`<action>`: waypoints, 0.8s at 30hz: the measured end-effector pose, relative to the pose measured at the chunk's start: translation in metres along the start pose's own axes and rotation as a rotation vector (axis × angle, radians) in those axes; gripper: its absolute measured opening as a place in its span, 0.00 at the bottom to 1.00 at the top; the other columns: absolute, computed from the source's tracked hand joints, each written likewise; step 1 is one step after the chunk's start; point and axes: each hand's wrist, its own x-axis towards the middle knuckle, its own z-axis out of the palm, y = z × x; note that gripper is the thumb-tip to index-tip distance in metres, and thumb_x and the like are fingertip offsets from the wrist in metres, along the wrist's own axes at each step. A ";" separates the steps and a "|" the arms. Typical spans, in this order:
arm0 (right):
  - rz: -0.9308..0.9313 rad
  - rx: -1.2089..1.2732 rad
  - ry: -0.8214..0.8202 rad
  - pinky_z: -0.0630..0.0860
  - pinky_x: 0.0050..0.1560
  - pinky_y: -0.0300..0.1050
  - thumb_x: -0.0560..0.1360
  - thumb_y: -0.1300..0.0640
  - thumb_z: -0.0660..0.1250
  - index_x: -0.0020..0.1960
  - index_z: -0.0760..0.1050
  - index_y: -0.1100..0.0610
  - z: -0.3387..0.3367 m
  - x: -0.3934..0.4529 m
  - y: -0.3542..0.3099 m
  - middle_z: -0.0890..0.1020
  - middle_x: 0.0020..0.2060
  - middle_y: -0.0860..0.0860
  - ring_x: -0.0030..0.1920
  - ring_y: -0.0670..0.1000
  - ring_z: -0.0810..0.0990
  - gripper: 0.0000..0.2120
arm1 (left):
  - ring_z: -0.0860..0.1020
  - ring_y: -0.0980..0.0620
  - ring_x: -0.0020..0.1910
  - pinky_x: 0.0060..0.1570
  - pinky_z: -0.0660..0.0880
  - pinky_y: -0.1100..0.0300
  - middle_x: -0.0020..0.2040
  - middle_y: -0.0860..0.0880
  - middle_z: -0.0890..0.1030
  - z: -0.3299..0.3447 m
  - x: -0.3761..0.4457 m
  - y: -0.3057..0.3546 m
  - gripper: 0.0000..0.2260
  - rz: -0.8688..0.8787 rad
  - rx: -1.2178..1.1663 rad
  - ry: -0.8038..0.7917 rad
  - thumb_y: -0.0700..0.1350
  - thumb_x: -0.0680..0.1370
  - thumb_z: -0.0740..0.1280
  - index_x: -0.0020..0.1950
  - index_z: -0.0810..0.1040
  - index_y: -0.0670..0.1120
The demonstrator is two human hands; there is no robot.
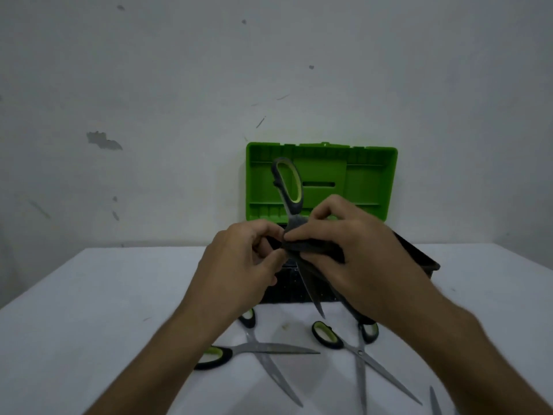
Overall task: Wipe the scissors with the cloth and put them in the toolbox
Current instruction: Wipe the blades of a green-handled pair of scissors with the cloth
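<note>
A pair of grey and green scissors (pixel 289 187) is held upright in front of me, handle up, blade tip (pixel 317 301) pointing down. A dark cloth (pixel 311 248) is wrapped around the blades near the pivot. My right hand (pixel 353 256) grips the cloth around the blades. My left hand (pixel 239 265) pinches the cloth and scissors from the left side. Behind my hands stands the toolbox (pixel 419 253), its black body mostly hidden and its green lid (pixel 368 181) open against the wall.
Two more pairs of open scissors lie on the white table (pixel 89 310) near me, one pair (pixel 263 351) at the left and one pair (pixel 359 351) at the right. Another blade tip (pixel 434 402) shows at the bottom right edge. A grey wall rises behind the table.
</note>
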 end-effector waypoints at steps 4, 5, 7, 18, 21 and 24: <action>0.068 -0.018 0.003 0.73 0.47 0.40 0.75 0.54 0.70 0.58 0.81 0.43 0.008 0.001 0.009 0.72 0.47 0.43 0.47 0.45 0.73 0.13 | 0.82 0.56 0.29 0.37 0.80 0.50 0.30 0.53 0.80 -0.001 0.001 -0.004 0.04 -0.027 -0.037 -0.030 0.45 0.77 0.70 0.47 0.79 0.55; 0.094 -0.057 0.012 0.73 0.48 0.41 0.75 0.54 0.70 0.58 0.81 0.43 0.006 0.001 0.014 0.72 0.47 0.43 0.47 0.46 0.73 0.13 | 0.82 0.56 0.29 0.37 0.80 0.50 0.30 0.54 0.80 0.000 0.001 -0.005 0.04 -0.037 -0.039 -0.034 0.45 0.77 0.70 0.47 0.79 0.55; 0.131 -0.118 0.066 0.71 0.46 0.37 0.75 0.55 0.70 0.58 0.82 0.45 0.001 0.001 0.023 0.73 0.46 0.43 0.47 0.46 0.73 0.13 | 0.82 0.55 0.29 0.37 0.79 0.52 0.30 0.54 0.79 0.002 0.001 -0.006 0.04 -0.051 -0.057 -0.041 0.45 0.77 0.70 0.46 0.79 0.55; 0.069 -0.115 0.111 0.73 0.44 0.40 0.75 0.55 0.70 0.58 0.82 0.49 0.010 0.002 0.015 0.74 0.48 0.46 0.47 0.48 0.74 0.12 | 0.83 0.51 0.29 0.38 0.79 0.54 0.26 0.53 0.78 -0.001 0.004 -0.009 0.03 -0.106 -0.214 -0.071 0.41 0.77 0.69 0.48 0.80 0.49; 0.078 -0.150 0.156 0.69 0.44 0.37 0.75 0.56 0.70 0.58 0.82 0.50 0.003 0.001 0.022 0.74 0.48 0.47 0.47 0.48 0.74 0.12 | 0.83 0.51 0.29 0.37 0.78 0.58 0.26 0.53 0.78 0.000 0.005 -0.009 0.03 -0.130 -0.232 -0.072 0.41 0.77 0.69 0.48 0.80 0.49; -0.015 -0.053 0.070 0.72 0.45 0.36 0.75 0.54 0.69 0.59 0.81 0.48 0.006 0.000 0.010 0.74 0.49 0.46 0.47 0.46 0.74 0.13 | 0.82 0.53 0.28 0.34 0.77 0.60 0.27 0.53 0.78 0.001 0.005 -0.006 0.02 -0.094 -0.207 -0.074 0.43 0.77 0.70 0.48 0.80 0.50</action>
